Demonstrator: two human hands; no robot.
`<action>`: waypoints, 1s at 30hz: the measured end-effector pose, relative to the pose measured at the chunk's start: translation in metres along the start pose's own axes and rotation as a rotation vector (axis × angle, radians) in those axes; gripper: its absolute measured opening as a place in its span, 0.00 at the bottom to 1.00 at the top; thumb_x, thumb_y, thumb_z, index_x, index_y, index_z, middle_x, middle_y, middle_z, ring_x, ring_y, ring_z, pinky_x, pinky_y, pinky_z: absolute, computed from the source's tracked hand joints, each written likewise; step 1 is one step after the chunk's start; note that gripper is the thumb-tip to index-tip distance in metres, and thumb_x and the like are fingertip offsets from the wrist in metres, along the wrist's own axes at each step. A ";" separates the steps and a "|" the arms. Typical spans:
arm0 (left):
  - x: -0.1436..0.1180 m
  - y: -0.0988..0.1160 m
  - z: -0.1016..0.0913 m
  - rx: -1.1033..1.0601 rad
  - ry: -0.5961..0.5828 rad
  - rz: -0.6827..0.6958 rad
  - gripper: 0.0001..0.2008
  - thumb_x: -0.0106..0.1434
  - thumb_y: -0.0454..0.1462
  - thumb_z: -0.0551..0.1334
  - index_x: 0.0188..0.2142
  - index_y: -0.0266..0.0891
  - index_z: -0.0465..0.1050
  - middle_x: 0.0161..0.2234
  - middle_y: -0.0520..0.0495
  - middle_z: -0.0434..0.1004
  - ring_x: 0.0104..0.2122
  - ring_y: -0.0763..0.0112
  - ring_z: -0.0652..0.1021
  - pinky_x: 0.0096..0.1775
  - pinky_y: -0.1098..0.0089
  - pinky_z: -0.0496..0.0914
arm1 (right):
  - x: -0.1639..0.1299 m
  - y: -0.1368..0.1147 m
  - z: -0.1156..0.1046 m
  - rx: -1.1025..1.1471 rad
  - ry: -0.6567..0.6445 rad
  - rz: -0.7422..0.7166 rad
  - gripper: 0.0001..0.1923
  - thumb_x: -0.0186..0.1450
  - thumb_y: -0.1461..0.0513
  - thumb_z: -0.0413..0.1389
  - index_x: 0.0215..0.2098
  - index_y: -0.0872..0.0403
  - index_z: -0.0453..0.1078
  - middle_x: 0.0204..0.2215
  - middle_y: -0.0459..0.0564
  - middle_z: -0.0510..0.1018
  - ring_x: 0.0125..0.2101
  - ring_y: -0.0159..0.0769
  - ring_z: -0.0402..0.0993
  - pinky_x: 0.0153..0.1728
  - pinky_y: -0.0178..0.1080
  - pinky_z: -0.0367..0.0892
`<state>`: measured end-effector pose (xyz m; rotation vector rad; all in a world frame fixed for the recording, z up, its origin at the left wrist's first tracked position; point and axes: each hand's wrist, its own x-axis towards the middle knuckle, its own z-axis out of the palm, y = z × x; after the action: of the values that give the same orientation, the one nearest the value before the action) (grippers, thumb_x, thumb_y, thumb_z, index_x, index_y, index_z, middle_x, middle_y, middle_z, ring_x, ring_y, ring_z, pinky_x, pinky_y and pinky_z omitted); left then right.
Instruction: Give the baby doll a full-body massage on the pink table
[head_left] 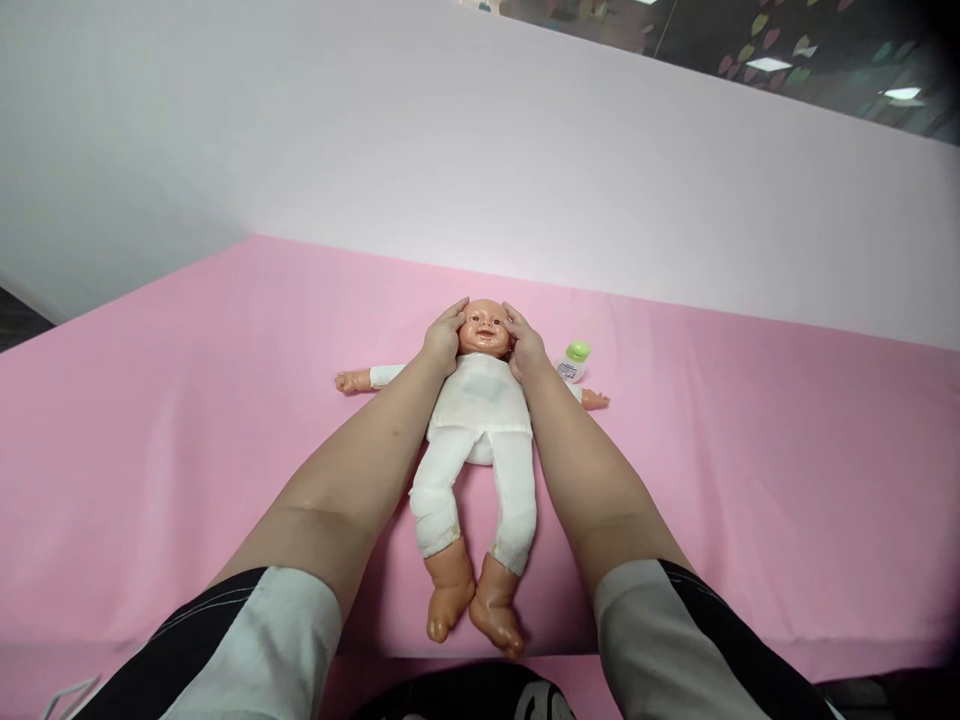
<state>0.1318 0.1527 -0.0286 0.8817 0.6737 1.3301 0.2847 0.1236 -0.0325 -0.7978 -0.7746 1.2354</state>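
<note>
Doll (481, 395) face-up on the pink surface (750, 450), long axis twelve to six, head (486, 330) at twelve! Left hand (444, 340) touches that head's nine-o'clock side, right hand (526, 345) its three, equally near, fingers (452, 313) extended, cupping, not pinching.

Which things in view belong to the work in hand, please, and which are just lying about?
In use:
Doll, lying face up
Left hand, at its head
Right hand, likewise
Pink surface, underneath

Apparently just lying about:
Green-capped bottle, untouched
</note>
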 end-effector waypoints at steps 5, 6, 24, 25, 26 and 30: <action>-0.006 0.001 0.005 0.074 -0.049 0.085 0.37 0.52 0.42 0.76 0.62 0.39 0.75 0.58 0.38 0.80 0.57 0.48 0.82 0.62 0.49 0.76 | -0.003 -0.001 0.006 -0.099 -0.016 -0.110 0.35 0.54 0.54 0.74 0.58 0.47 0.69 0.56 0.50 0.80 0.53 0.46 0.81 0.61 0.54 0.78; -0.007 0.002 0.007 0.105 -0.044 0.116 0.38 0.50 0.42 0.76 0.61 0.39 0.76 0.57 0.38 0.80 0.56 0.48 0.82 0.62 0.49 0.76 | -0.004 -0.001 0.007 -0.130 -0.009 -0.133 0.37 0.53 0.53 0.75 0.57 0.47 0.69 0.54 0.49 0.80 0.51 0.45 0.82 0.59 0.53 0.79; 0.002 0.001 0.005 0.060 0.051 0.016 0.31 0.59 0.39 0.71 0.62 0.40 0.79 0.59 0.40 0.83 0.60 0.48 0.81 0.63 0.50 0.76 | 0.009 0.006 0.002 -0.090 0.062 -0.088 0.26 0.59 0.52 0.68 0.54 0.48 0.73 0.54 0.51 0.82 0.55 0.45 0.80 0.63 0.54 0.76; 0.002 0.001 0.005 0.044 0.062 0.005 0.31 0.59 0.38 0.69 0.63 0.40 0.79 0.59 0.40 0.83 0.61 0.48 0.81 0.63 0.51 0.77 | 0.008 0.005 0.002 -0.077 0.066 -0.078 0.26 0.59 0.54 0.68 0.55 0.48 0.74 0.56 0.51 0.82 0.57 0.46 0.80 0.64 0.54 0.76; 0.002 0.001 0.006 0.027 0.071 -0.009 0.31 0.59 0.37 0.68 0.63 0.40 0.79 0.59 0.41 0.83 0.60 0.48 0.81 0.62 0.52 0.78 | 0.007 0.004 0.002 -0.067 0.075 -0.073 0.26 0.58 0.55 0.67 0.55 0.48 0.74 0.58 0.51 0.81 0.58 0.47 0.79 0.64 0.55 0.75; -0.001 0.003 0.006 0.009 0.066 -0.019 0.33 0.58 0.37 0.68 0.65 0.40 0.76 0.58 0.40 0.83 0.58 0.49 0.82 0.60 0.52 0.78 | 0.003 0.002 0.002 -0.057 0.052 -0.066 0.28 0.57 0.56 0.68 0.56 0.47 0.74 0.58 0.50 0.82 0.58 0.48 0.79 0.65 0.56 0.75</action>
<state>0.1356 0.1507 -0.0232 0.8395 0.7376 1.3442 0.2822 0.1266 -0.0325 -0.8413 -0.7907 1.1343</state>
